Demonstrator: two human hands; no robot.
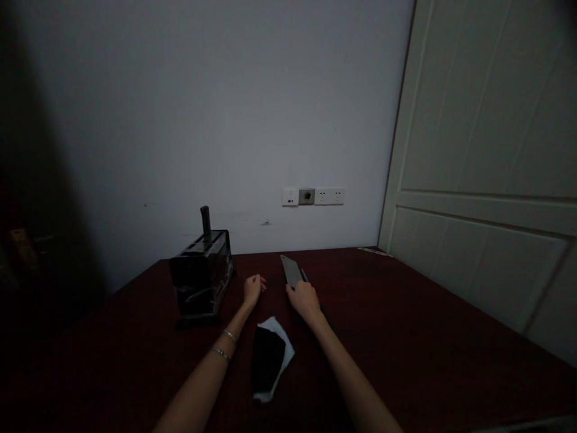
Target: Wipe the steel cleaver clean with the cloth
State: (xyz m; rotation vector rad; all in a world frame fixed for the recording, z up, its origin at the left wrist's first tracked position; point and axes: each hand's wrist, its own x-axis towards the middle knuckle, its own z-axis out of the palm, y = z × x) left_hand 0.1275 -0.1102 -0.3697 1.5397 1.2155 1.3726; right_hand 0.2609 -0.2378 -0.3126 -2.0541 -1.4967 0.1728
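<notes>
My right hand (305,298) is closed around the near end of a cleaver, its broad grey blade (291,270) pointing away toward the wall. A thin dark piece (304,275) shows just right of the blade; what it belongs to is unclear. To the left, my left hand (253,290) rests near the tabletop with its fingers curled in, and nothing shows in them. Between my forearms lies a black and white cloth (269,359). Left of my left hand stands a black, glossy knife block (198,279), with one dark knife handle (206,222) rising from its top.
Everything stands on a dark red table (406,337) against a pale wall (225,120). Wall sockets (329,196) are set above the table's back edge. A flat strip (374,251) lies at the far right corner, beside a white panelled door (487,150). The room is dim.
</notes>
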